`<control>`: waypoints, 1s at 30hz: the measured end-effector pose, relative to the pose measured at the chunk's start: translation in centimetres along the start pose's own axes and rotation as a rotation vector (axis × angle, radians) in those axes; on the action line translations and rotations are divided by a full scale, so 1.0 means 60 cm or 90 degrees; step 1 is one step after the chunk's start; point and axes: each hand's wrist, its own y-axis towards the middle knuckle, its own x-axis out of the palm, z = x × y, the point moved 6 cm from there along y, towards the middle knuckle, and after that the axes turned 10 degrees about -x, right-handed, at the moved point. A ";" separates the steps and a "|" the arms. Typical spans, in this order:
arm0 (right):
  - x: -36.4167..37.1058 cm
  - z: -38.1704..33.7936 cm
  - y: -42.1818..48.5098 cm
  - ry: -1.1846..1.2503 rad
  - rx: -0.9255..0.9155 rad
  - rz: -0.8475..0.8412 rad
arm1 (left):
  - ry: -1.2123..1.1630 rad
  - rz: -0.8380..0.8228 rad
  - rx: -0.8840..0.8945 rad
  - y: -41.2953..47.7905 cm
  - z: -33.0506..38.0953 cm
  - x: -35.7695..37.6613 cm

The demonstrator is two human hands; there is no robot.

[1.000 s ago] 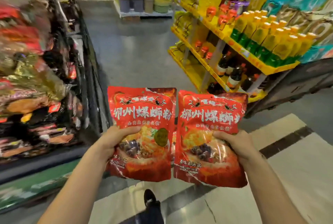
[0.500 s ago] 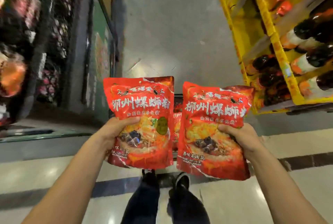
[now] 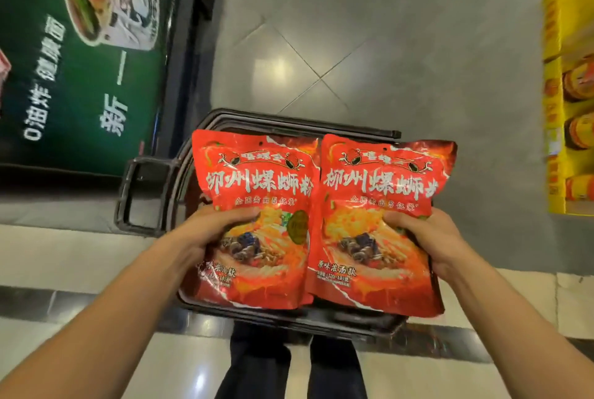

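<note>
The left hand [image 3: 205, 231] holds the left packet [image 3: 257, 180] and the right hand [image 3: 427, 238] holds the right packet [image 3: 379, 180]. The two red noodle bags sit side by side with inner edges touching, directly above a dark shopping basket [image 3: 144, 193] on the floor [image 3: 385, 45] — likely so they can drop straight in. Each hand's fingers pinch its bag at the outer edge: thumb across the front, the rest hidden behind. Gripping the outer sides leaves both printed fronts readable — perhaps for a last comparison.

Dim aisle, glare on glossy floor [image 3: 199, 376], edges warped, soft.
</note>
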 end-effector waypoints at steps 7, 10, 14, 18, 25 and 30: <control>0.055 0.085 0.109 0.023 0.055 -0.078 | 0.087 0.105 0.051 0.117 0.000 -0.032; 0.050 0.081 0.100 -0.023 0.037 -0.047 | 0.155 0.306 0.174 0.100 -0.002 -0.048; 0.040 0.013 0.031 -0.353 -0.186 0.196 | 0.390 0.612 0.430 0.009 0.001 -0.017; 0.125 -0.049 -0.027 -0.639 -0.512 0.244 | 0.740 0.549 0.506 0.029 -0.013 0.080; 0.182 0.102 0.051 -0.823 -0.384 0.035 | 0.849 0.481 0.479 0.124 -0.035 0.041; 0.188 0.125 0.071 -0.820 -0.368 0.033 | 0.811 0.467 0.545 0.147 -0.036 0.037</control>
